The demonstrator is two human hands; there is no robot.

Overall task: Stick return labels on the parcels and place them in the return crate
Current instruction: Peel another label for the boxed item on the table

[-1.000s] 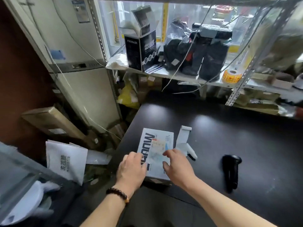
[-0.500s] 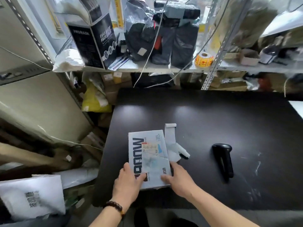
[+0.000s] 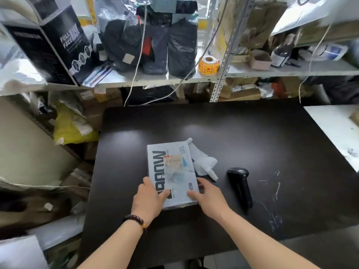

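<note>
Since a second ago the right hand (image 3: 208,199) has slid off the label (image 3: 172,162) to the near right corner of the parcel (image 3: 171,171). The left hand (image 3: 149,199) holds the near left corner, thumb on top. Both grips are closed on the parcel, which lies flat on the worktop (image 3: 252,133). Backing paper (image 3: 204,164) touches its right edge, and the scanner (image 3: 240,185) lies near but apart. Bare worktop spreads behind and rightwards.

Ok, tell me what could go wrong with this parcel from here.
The left hand and right hand hold the parcel only at its near end, so the far end may dip on lifting. The white paper strip lies against its right edge and could drag along. The scanner lies beside the right hand; a sideways swing might knock it.
</note>
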